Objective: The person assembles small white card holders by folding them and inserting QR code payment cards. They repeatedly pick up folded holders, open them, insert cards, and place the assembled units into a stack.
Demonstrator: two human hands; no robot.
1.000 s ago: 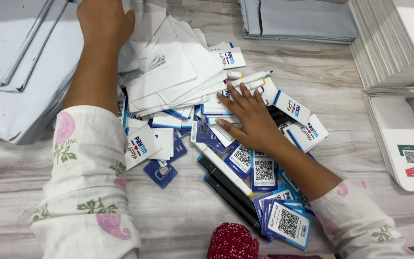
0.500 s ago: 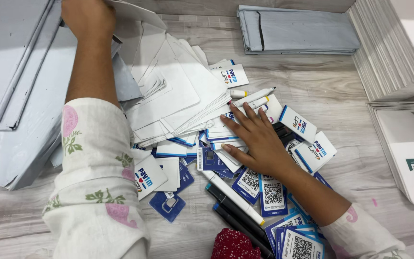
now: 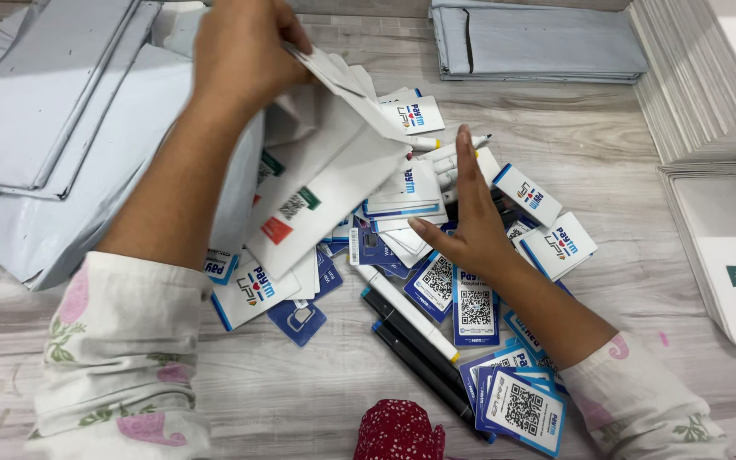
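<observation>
My left hand (image 3: 244, 51) is raised above the table and grips a bundle of white cardboard sheets (image 3: 334, 170), which hang tilted down to the right. My right hand (image 3: 470, 217) is lifted on edge with fingers straight and apart, just right of the hanging sheets, holding nothing. Under both hands lies a heap of small white and blue cards with square code prints (image 3: 474, 307). White markers (image 3: 457, 145) lie behind my right hand.
Black and white markers (image 3: 411, 332) lie at the front of the heap. Grey mailer bags (image 3: 61, 111) are piled at left, more grey bags (image 3: 547, 43) at the back. White board stacks (image 3: 709, 77) and a white stand (image 3: 730, 255) sit at right. A red cloth (image 3: 398, 430) shows at the bottom edge.
My left hand closed on the white sheets and lifted them up and right. My right hand rose from flat on the cards to standing on edge.
</observation>
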